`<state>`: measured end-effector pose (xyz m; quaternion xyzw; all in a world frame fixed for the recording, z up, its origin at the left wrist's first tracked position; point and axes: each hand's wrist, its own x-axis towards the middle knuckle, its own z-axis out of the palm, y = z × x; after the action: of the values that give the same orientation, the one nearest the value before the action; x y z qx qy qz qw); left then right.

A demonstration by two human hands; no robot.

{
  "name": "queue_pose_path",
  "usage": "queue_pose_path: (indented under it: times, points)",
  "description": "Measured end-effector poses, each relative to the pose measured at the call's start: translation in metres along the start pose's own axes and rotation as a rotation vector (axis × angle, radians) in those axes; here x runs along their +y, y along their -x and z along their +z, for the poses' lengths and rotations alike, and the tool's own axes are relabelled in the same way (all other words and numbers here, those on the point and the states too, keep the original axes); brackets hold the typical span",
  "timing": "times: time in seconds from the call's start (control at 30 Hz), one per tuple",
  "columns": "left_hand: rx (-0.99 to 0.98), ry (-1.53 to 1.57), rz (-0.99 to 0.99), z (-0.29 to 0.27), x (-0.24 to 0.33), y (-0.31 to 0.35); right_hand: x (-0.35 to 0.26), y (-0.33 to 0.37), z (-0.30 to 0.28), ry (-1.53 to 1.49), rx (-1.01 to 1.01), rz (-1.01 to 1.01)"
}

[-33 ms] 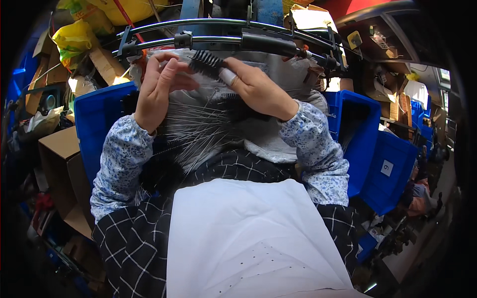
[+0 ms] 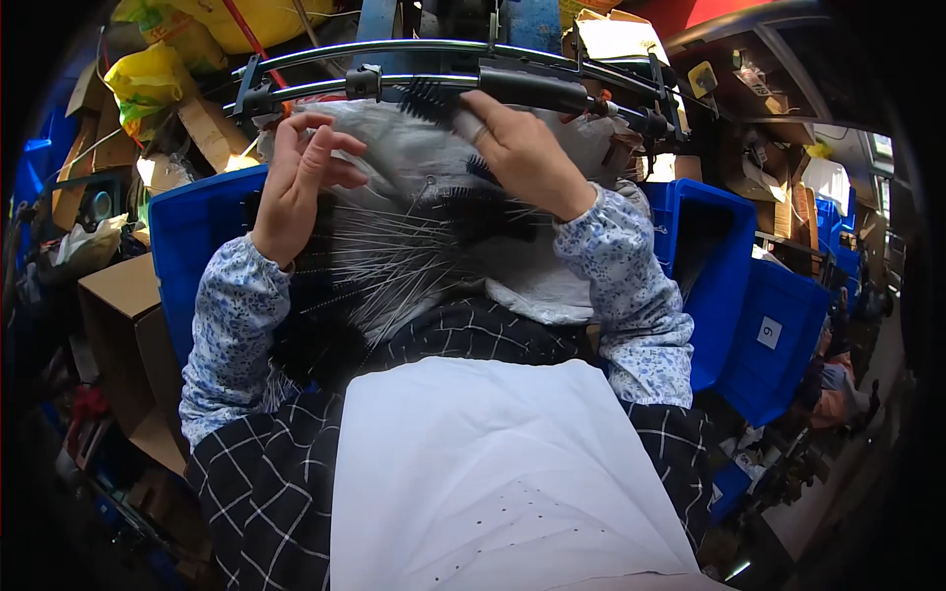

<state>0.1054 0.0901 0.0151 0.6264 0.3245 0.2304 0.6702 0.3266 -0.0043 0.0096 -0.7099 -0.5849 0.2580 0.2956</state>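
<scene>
My right hand (image 2: 532, 158) is closed around a black bristle brush (image 2: 426, 101), which points left, just below the metal rails. A white wrapping (image 2: 469, 127) covers one of that hand's digits. To the left, my left hand (image 2: 294, 187) is raised with its fingers apart and nothing in it. Below both hands lies a bundle of thin wire brush stems (image 2: 379, 251), fanned out over grey sheeting (image 2: 537, 266). Black bristle heads (image 2: 315, 345) crowd the lower left of the bundle, and more dark ones (image 2: 483, 217) lie under my right hand.
Two steel rails (image 2: 424, 81) with a black cylinder (image 2: 532, 89) cross the far side. Blue bins (image 2: 177, 236) (image 2: 714, 266) stand on both sides. An open cardboard box (image 2: 123, 295) is at the left, beyond it yellow bags (image 2: 148, 79). A checked cloth (image 2: 266, 483) covers my lap.
My right hand has shifted slightly right and up with the brush, which is now blurred. My left hand has drawn back left and down, farther from the brush.
</scene>
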Motion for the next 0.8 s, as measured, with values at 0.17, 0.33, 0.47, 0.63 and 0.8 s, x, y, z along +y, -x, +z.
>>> queue_pose_path:
  times: [0.17,0.33,0.47,0.63,0.8]
  points:
    - [0.003,-1.075,-0.11,-0.099,-0.073,0.027,0.113,-0.069,-0.024,0.634,0.584,0.017]
    - [0.005,-0.898,-0.256,-0.099,-0.077,0.037,0.112,-0.087,-0.025,0.71,0.536,0.077]
    - [0.06,-0.786,-0.271,-0.097,-0.073,0.033,0.118,-0.09,-0.025,0.68,0.526,0.023]
    - [0.027,-0.733,-0.329,-0.108,-0.083,0.033,0.122,-0.096,-0.023,0.695,0.475,0.016]
    - [-0.019,-0.744,-0.296,-0.113,-0.09,0.032,0.104,-0.103,-0.034,0.553,0.409,0.107]
